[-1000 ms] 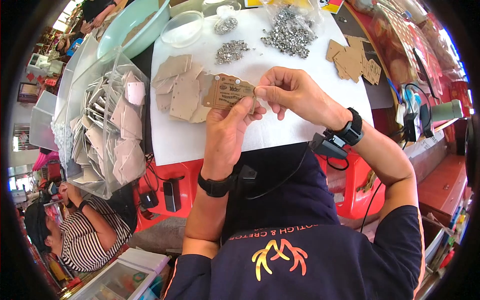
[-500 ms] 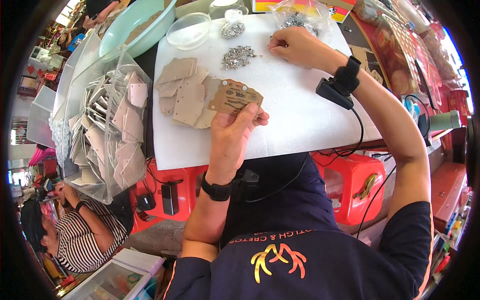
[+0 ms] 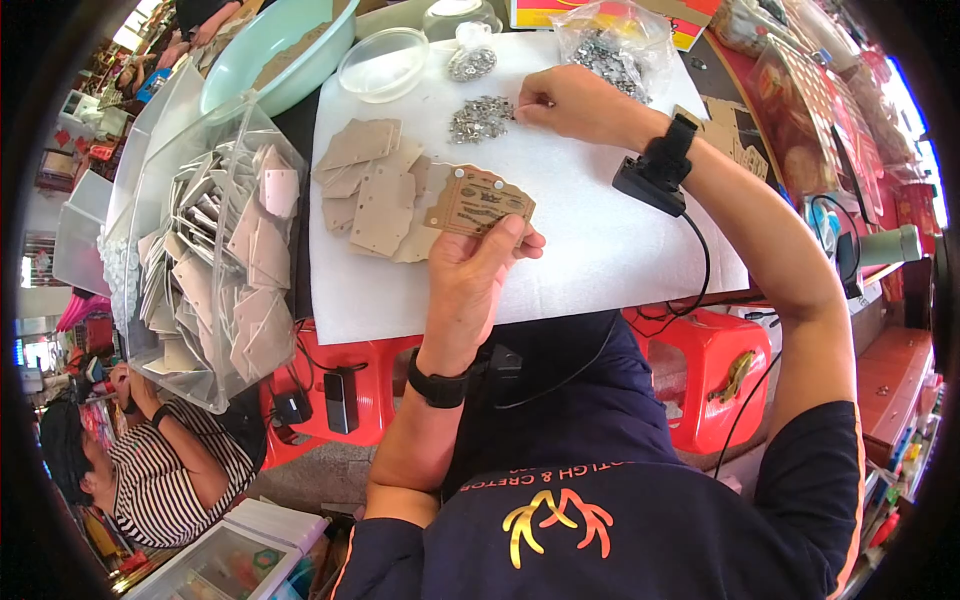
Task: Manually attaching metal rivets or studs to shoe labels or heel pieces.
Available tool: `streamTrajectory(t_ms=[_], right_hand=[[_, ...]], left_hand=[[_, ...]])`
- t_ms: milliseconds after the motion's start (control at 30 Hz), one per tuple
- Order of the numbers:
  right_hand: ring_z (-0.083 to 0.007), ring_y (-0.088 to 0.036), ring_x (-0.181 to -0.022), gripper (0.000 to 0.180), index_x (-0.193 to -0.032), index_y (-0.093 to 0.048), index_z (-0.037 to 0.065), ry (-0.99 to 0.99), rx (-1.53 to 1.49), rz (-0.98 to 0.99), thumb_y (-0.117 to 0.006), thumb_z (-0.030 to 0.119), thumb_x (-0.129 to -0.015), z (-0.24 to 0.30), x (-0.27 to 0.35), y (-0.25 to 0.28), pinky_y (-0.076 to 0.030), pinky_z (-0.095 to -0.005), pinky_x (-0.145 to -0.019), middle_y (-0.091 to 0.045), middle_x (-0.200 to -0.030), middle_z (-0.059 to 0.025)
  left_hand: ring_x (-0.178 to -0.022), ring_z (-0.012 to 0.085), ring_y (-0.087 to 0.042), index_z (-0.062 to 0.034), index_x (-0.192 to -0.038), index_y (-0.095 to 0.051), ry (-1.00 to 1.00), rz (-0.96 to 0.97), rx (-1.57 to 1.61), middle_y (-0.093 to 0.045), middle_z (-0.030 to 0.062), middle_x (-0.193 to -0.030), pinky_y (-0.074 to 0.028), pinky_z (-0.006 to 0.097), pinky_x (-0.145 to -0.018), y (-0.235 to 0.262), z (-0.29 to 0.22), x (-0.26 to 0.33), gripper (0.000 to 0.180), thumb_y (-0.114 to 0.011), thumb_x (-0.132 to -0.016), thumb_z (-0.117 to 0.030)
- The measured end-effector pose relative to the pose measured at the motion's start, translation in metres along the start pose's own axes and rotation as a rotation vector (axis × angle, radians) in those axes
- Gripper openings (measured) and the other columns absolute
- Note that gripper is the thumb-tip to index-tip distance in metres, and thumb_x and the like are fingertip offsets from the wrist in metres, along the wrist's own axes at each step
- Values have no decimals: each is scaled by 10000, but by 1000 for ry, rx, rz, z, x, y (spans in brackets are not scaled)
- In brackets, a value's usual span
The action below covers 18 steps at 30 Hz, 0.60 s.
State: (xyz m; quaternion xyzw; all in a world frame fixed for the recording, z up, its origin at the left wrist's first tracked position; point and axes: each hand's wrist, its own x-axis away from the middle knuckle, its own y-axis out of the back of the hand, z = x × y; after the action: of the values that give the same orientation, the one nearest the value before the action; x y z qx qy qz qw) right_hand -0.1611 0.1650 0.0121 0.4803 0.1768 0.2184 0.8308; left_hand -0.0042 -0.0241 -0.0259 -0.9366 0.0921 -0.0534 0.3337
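My left hand (image 3: 472, 265) pinches a brown printed cardboard piece (image 3: 483, 205) with a wavy edge, thumb on top. Two pale round spots show near the card's upper edge, perhaps fasteners or holes. At the right edge of a loose pile of small silver metal fasteners (image 3: 480, 120), my right hand (image 3: 572, 103) has its thumb and fingers curled together. Whatever its fingertips hold, if anything, is too small to make out. Left of the held card, a stack of tan cardboard pieces (image 3: 382, 205) with small holes lies on the white sheet (image 3: 590, 255).
A clear plastic bin (image 3: 215, 385) full of similar card pieces stands left. Beyond are a pale green basin (image 3: 300, 85), a clear round lid (image 3: 383, 64), a small bag of metal rings (image 3: 472, 65) and a bag of metal parts (image 3: 610, 50). A cable hangs from my right wrist.
My right hand has moved left, from beside the pile of fasteners to its right edge. The left hand still holds the card, shifted only slightly in view.
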Motion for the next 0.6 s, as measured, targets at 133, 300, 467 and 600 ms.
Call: streamTrajectory(t_ms=[133,300,467,600], right_hand=[[-257,-637,-717,230,-934,-663,3,48,70,-147,-625,224,-888,-13,6,16,-494,-363,-684,-674,-802,-139],[-164,-599,-705,177,-939,-667,15,-106,98,-36,-651,180,-876,-16,19,37,-487,-312,-674,-656,-776,-82],[-152,-583,-701,122,-924,-656,16,-84,33,96,-645,118,-859,-20,37,42,-483,-303,-665,-649,-781,-70],[-209,-617,-728,108,-913,-651,25,49,163,26,-639,93,-830,-25,45,38,-487,-327,-674,-652,-811,-89]], left_hand=[[-838,181,-638,-30,-1062,-619,4,-16,7,-657,60,-949,-506,337,-766,-1,0,0,126,-603,-944,-72],[-836,174,-640,-28,-1079,-608,6,7,-6,-650,51,-969,-510,339,-768,0,0,0,140,-602,-943,-60],[-835,178,-641,-23,-1069,-612,-1,-4,-42,-653,52,-956,-510,341,-768,2,1,-1,133,-603,-944,-68],[-834,180,-641,-28,-1063,-617,3,18,-40,-654,50,-941,-510,340,-766,3,3,-2,127,-606,-944,-68]])
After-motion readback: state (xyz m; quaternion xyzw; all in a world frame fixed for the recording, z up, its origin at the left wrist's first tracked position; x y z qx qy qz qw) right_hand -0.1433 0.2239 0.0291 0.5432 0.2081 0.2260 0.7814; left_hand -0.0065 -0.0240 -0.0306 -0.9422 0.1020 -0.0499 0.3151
